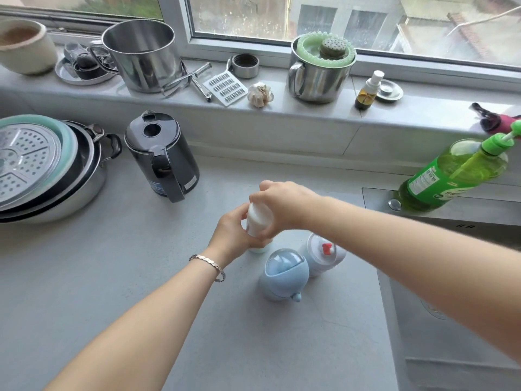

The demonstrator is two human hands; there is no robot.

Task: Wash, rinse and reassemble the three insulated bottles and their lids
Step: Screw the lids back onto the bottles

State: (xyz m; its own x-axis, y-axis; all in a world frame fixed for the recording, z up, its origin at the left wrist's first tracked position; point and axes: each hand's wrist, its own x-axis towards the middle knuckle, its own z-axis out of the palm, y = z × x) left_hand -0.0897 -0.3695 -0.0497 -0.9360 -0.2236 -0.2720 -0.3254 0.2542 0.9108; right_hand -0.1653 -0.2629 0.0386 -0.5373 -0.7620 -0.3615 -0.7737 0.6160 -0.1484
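We see the white bottle [258, 221] upright near the middle of the worktop [141, 277], its pale base seeming to rest on the surface. Both hands are on it. The left hand [231, 235] wraps its fingers and thumb round the bottle's body from the left, and a bracelet [208, 266] sits on that wrist. The right hand [282, 204] is curled down over the bottle's top and covers it, so we cannot tell whether a lid sits there.

Just in front of the white bottle, towards us, stands the blue bottle [282, 275] with its rounded lid on. Just in front and to the right of the white bottle, and beside the blue one, is the grey bottle [321, 258], whose lid carries a red button.

Behind the white bottle and to its left stands a dark kettle [162, 156]. Further left is a stack of pans [42, 170] topped by a perforated steamer plate. To the right of the white bottle lies the sink [451, 348], with a green detergent bottle [451, 176] at its far edge. Well behind the white bottle runs the windowsill [282, 114] — on it a steel pot [143, 55], a garlic bulb [260, 94] and a steel mug [318, 77].
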